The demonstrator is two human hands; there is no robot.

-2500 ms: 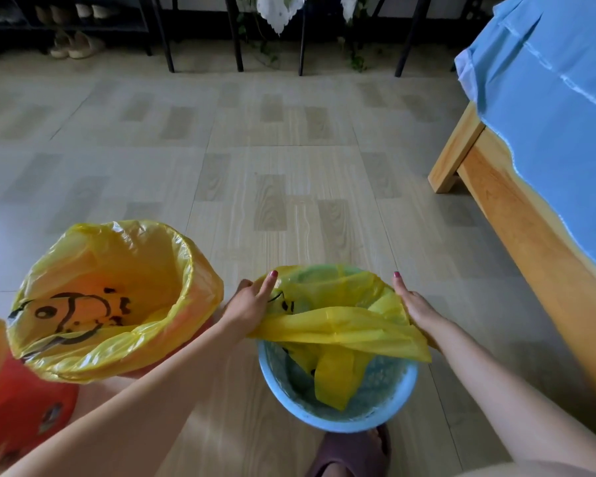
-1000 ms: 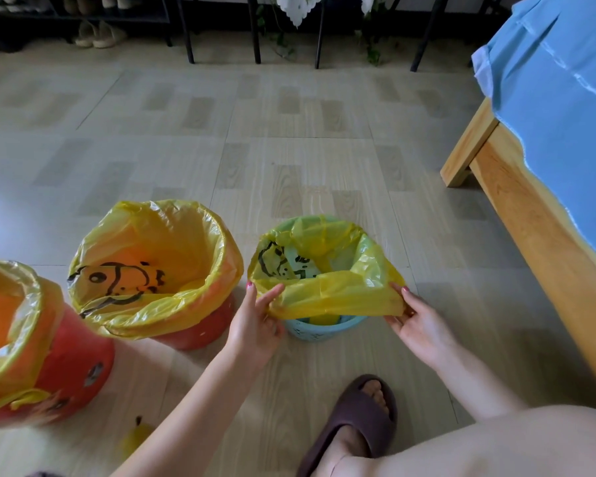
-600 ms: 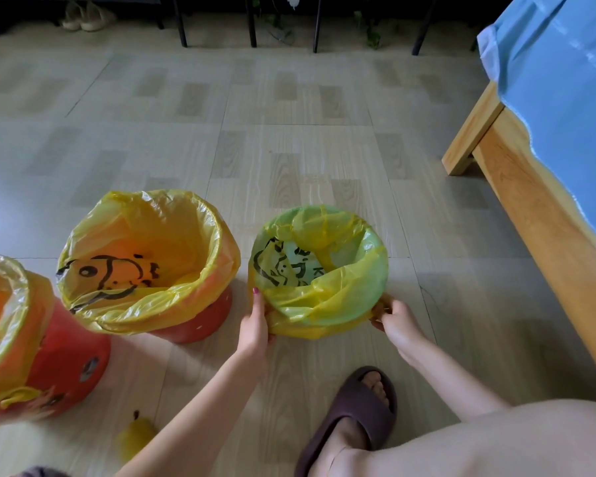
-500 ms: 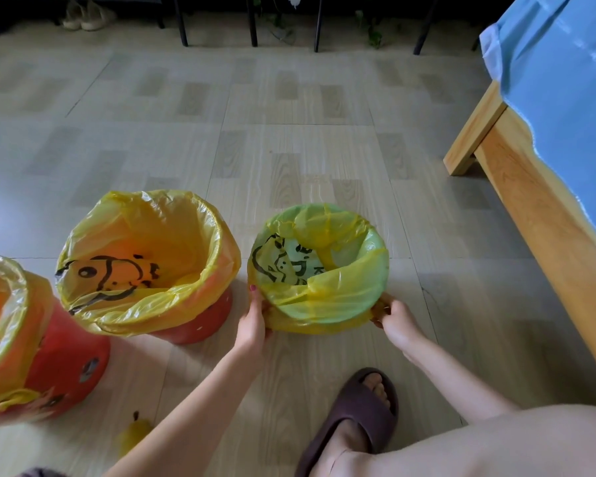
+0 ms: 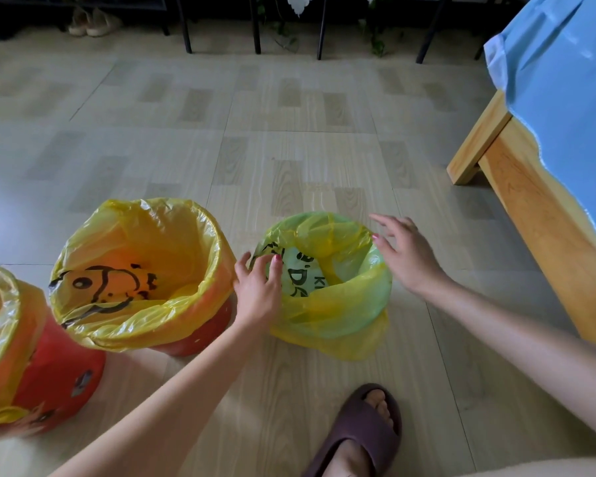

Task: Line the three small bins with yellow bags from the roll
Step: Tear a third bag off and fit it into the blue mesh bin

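On the floor, left to right, two red bins are seen lined, then the third bin, hidden under its yellow bag. The left hand is laid on the near-left rim, fingers loosely spread, perhaps touching; the right hand is held wide at the far-right rim, gripping nothing.

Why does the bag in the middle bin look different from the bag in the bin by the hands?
The middle bin's bag glows orange over a red bin, while the right bin's bag looks green. The middle bin's bag shows a fish drawing; the right bin's bag shows black letters. The middle bin's bag leaves red wall showing; the right bin's bag hides its bin completely. Both are yellow plastic folded over the rim.
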